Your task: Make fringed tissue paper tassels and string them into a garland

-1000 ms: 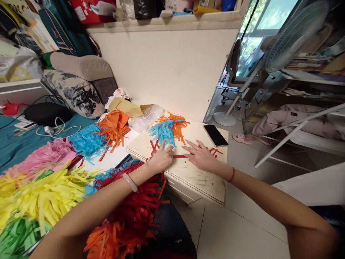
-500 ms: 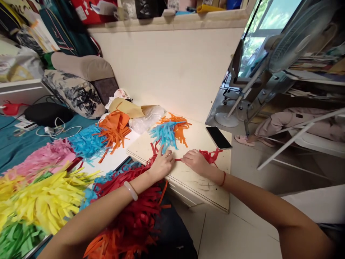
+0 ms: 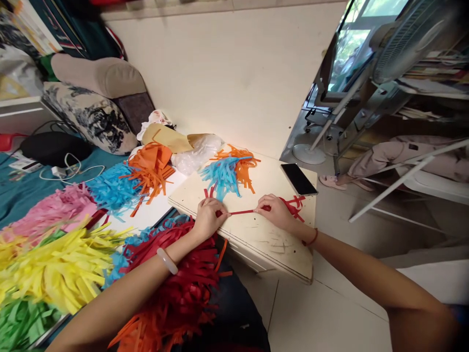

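Between my hands a narrow twisted red paper strip (image 3: 242,212) is stretched over a small wooden cabinet top (image 3: 252,244). My left hand (image 3: 209,218) is closed in a pinch on its left part, with red fringe poking out above the fingers. My right hand (image 3: 273,210) pinches its right part, and more red tassel fringe (image 3: 296,208) spreads behind that hand. Beyond the hands lie a light blue tassel (image 3: 223,175) and an orange tassel (image 3: 246,171). A large bunch of red fringe (image 3: 176,274) sits under my left forearm.
A black phone (image 3: 298,179) rests at the cabinet's right. Yellow fringe (image 3: 66,259), pink fringe (image 3: 54,210), blue fringe (image 3: 115,188) and orange fringe (image 3: 152,166) are heaped to the left. A standing fan (image 3: 403,49) is at the right. Another person's legs (image 3: 381,159) show behind it.
My hands have moved apart, so a longer piece of the red strip shows between them. My left hand has turned into a tighter pinch. The view has tilted down slightly.
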The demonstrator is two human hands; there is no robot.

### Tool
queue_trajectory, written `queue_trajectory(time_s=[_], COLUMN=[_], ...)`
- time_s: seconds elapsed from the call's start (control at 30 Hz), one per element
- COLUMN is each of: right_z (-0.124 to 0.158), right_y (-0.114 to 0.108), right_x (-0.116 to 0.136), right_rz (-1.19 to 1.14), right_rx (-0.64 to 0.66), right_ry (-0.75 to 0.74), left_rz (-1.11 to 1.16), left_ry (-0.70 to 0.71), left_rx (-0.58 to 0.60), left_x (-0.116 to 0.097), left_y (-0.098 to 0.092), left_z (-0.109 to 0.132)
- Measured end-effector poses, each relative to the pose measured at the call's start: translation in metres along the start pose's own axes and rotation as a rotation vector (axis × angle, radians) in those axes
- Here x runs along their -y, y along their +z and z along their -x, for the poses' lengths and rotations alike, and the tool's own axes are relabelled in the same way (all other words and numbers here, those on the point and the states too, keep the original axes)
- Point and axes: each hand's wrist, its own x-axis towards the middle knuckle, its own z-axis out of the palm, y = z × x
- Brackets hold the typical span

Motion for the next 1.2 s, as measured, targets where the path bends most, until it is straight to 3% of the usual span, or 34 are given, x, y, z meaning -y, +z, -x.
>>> queue_trajectory(time_s=[0.3,0.43,0.5,0.57,0.67,0.77,0.9,1.07,1.2], right_z=[-0.013,-0.014,-0.013,-0.010,-0.006,-0.003,-0.005,-0.010,-0.007], right_y=[-0.008,-0.008,-0.006,-0.005,-0.005,-0.011,-0.015,0.009,0.019], right_x=[0.025,0.030,0.029,0.025,0.016,0.011,0.022,0.045,0.044], right_rz=[0.305,0.405,0.423,0.422,0.431,0.439,0.426,0.427,0.446], right_rx=[0.154,0.160,0.160,0.172,0.186,0.204,0.225,0.145,0.128], right_ry=[-0.004,-0.049,-0.165,-0.373,-0.578,-0.552,-0.499,-0.473,-0.457], left_rz=[-0.142,-0.209,-0.211,-0.203,-0.257,-0.376,-0.440,-0.458,-0.448], left_ry=[0.021,0.015,0.020,0.049,0.174,0.316,0.395,0.406,0.402], left_rx=[0.020,0.038,0.035,0.029,0.013,-0.006,0.006,-0.009,-0.018], left_x=[-0.003,-0.007,-0.010,-0.012,-0.011,-0.004,0.003,0.005,0.007], left_y=[0.002,0.003,0.005,0.006,0.005,0.001,-0.003,-0.001,0.001], left_z=[-0.003,-0.008,-0.009,-0.007,-0.003,0.001,0.000,0.001,0.005])
